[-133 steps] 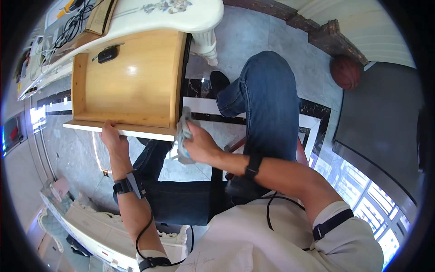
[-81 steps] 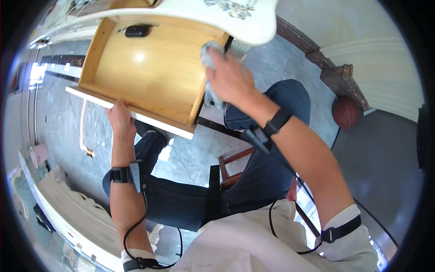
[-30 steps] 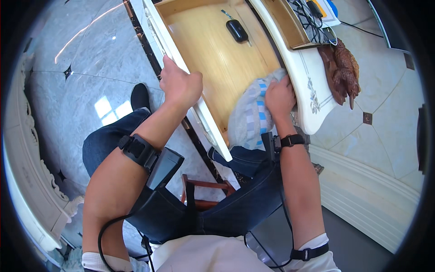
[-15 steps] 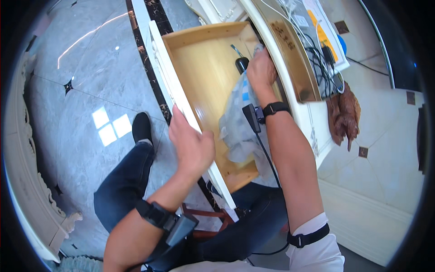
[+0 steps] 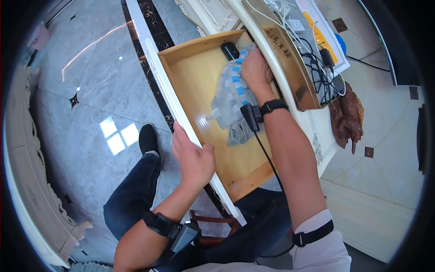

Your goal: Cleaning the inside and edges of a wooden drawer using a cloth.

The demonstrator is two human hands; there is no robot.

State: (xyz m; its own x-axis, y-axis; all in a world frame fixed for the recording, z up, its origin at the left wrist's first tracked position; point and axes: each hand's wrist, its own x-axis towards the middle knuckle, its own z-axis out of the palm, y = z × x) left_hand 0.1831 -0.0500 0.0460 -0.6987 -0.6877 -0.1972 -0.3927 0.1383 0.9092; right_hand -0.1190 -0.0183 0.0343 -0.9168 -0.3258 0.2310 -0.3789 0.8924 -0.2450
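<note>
An open wooden drawer with a white front is pulled out of a white cabinet. My left hand grips the top edge of the drawer front, thumb on the inner side and fingers over the outer. Inside the drawer lies a crumpled translucent plastic bag with blue-and-white checks. My right hand reaches into the far right of the drawer, closed on the upper part of the bag; its fingertips are hidden. Just left of it, a rounded black object rests near the back corner, its kind unclear.
On the cabinet top stands a brownish open box beside tangled black cables and white cords. A reddish-brown carved ornament sits to its right. A dark screen is at the far right. My knee is below the drawer.
The bag lies more gathered in the drawer, its lower end drawn up from the near side. The black object sits farther back and left. My left hand keeps its hold on the drawer front.
</note>
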